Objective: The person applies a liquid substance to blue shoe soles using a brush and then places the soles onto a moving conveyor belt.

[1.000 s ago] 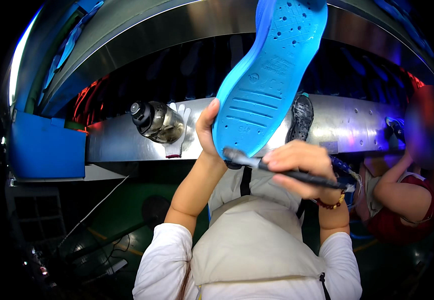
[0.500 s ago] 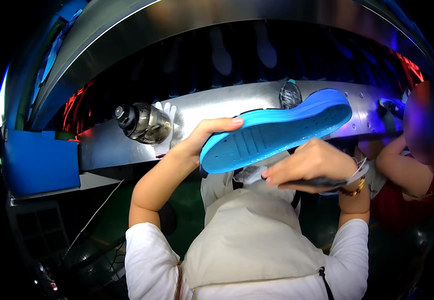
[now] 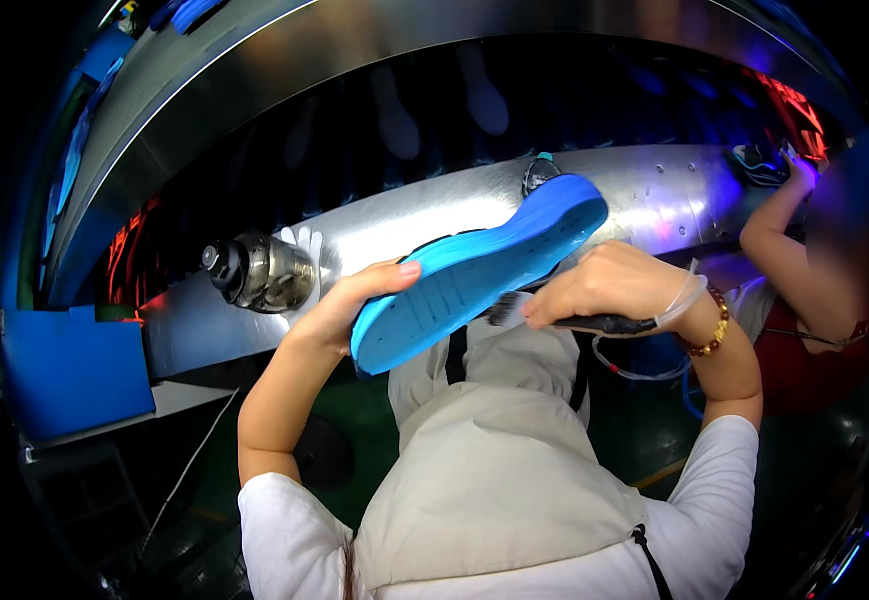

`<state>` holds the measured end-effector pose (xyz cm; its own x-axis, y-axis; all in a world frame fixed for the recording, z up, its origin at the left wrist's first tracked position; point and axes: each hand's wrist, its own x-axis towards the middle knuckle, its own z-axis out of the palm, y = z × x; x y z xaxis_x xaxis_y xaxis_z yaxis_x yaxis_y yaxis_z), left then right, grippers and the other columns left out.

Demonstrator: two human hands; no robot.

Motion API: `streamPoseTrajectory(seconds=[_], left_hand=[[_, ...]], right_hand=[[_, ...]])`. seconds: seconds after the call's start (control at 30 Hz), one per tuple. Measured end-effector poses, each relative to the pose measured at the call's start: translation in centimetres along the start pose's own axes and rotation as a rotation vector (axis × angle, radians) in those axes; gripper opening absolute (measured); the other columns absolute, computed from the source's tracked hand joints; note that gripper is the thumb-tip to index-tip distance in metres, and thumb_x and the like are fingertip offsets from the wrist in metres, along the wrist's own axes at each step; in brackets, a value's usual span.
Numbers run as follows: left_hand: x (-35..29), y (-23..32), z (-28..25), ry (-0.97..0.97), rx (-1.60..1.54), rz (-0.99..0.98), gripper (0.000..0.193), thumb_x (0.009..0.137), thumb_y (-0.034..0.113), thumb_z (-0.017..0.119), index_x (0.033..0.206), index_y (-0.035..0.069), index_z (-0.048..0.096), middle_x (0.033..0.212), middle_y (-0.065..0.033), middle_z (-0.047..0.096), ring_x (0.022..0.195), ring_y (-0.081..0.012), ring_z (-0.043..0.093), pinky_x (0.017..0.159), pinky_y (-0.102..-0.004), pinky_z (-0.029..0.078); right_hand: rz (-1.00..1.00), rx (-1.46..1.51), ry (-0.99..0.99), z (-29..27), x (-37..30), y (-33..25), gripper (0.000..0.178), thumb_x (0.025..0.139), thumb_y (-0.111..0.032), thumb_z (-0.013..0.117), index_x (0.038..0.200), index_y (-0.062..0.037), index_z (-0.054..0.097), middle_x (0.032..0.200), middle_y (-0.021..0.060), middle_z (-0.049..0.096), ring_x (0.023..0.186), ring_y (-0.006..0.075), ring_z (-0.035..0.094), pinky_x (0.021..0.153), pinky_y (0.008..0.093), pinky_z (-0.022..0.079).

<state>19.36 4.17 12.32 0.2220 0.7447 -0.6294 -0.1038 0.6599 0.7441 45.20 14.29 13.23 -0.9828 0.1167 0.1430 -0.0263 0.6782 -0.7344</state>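
A bright blue shoe sole [image 3: 479, 285] is tilted in front of me, its hollow inner face toward me and its far end up to the right. My left hand [image 3: 354, 300] grips the near left end, thumb over the upper side. In my right hand [image 3: 609, 288] is a brush [image 3: 507, 309] with dark bristles and a black handle, a clear tube [image 3: 692, 290] running from its rear end. The bristles lie close to the sole's lower edge; I cannot tell whether they touch it.
A smoky jar with a black cap [image 3: 259, 272] stands on the metal ledge [image 3: 374, 225] beside a white glove [image 3: 309, 245]. A dark container [image 3: 540, 172] sits partly behind the sole. Pale sole shapes [image 3: 394, 115] line the dark space beyond. A blue box [image 3: 74, 370] is left; a co-worker's arm [image 3: 779, 225], right.
The view has shifted. The sole and my left hand now sit further left in it. My right hand's brush has swung so its bristles and handle show more plainly. The co-worker's arm reaches further forward.
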Motion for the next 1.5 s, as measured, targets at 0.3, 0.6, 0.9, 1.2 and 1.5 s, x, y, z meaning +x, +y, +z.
streamPoseTrajectory(seconds=[0.3, 0.6, 0.9, 1.2, 1.5], left_hand=[[-0.2, -0.1, -1.1, 0.004, 0.000, 0.102, 0.077, 0.071, 0.049, 0.058, 0.123, -0.004, 0.040, 0.109, -0.0228, 0.051, 0.093, -0.0277, 0.054, 0.077, -0.0331, 0.046], [3.3, -1.1, 1.9, -0.062, -0.168, 0.283, 0.059, 0.080, 0.039, 0.051, 0.120, -0.003, 0.041, 0.103, -0.0145, 0.054, 0.089, -0.0194, 0.055, 0.075, -0.0300, 0.046], [5.1, -1.9, 1.4, -0.061, -0.048, 0.437, 0.051, 0.084, 0.027, 0.047, 0.126, -0.002, 0.041, 0.108, -0.0110, 0.052, 0.095, -0.0153, 0.048, 0.081, -0.0266, 0.038], [5.1, -2.4, 1.3, 0.087, -0.108, 0.347, 0.055, 0.082, 0.033, 0.049, 0.124, -0.001, 0.041, 0.102, -0.0117, 0.052, 0.088, -0.0156, 0.049, 0.076, -0.0271, 0.040], [5.0, -4.0, -0.1, 0.034, -0.394, 0.303, 0.063, 0.080, 0.043, 0.048, 0.121, -0.005, 0.040, 0.108, -0.0205, 0.053, 0.092, -0.0263, 0.057, 0.078, -0.0363, 0.049]], right_hand=[[0.126, 0.077, 0.074, -0.8, -0.8, 2.0, 0.020, 0.074, -0.007, 0.065, 0.092, 0.0002, 0.063, 0.091, 0.0151, 0.064, 0.082, 0.0248, 0.063, 0.071, 0.0298, 0.050], [0.285, 0.140, 0.477, 2.5, 4.8, 0.1, 0.012, 0.076, -0.012, 0.062, 0.071, -0.0005, 0.062, 0.060, 0.0056, 0.059, 0.054, 0.0117, 0.054, 0.050, 0.0237, 0.042], [0.501, 0.624, 0.727, 3.2, 6.0, 2.5, 0.025, 0.081, -0.017, 0.058, 0.065, 0.0022, 0.058, 0.055, 0.0057, 0.055, 0.047, 0.0095, 0.054, 0.043, 0.0201, 0.044], [0.530, 0.620, 0.897, 4.0, 6.0, 4.3, 0.028, 0.081, -0.020, 0.058, 0.064, 0.0020, 0.057, 0.054, 0.0062, 0.056, 0.044, 0.0097, 0.055, 0.042, 0.0183, 0.044], [0.518, 0.568, 1.412, 2.7, 4.6, 8.5, 0.024, 0.079, -0.020, 0.064, 0.081, 0.0047, 0.062, 0.068, 0.0065, 0.062, 0.060, 0.0100, 0.060, 0.054, 0.0187, 0.046]])
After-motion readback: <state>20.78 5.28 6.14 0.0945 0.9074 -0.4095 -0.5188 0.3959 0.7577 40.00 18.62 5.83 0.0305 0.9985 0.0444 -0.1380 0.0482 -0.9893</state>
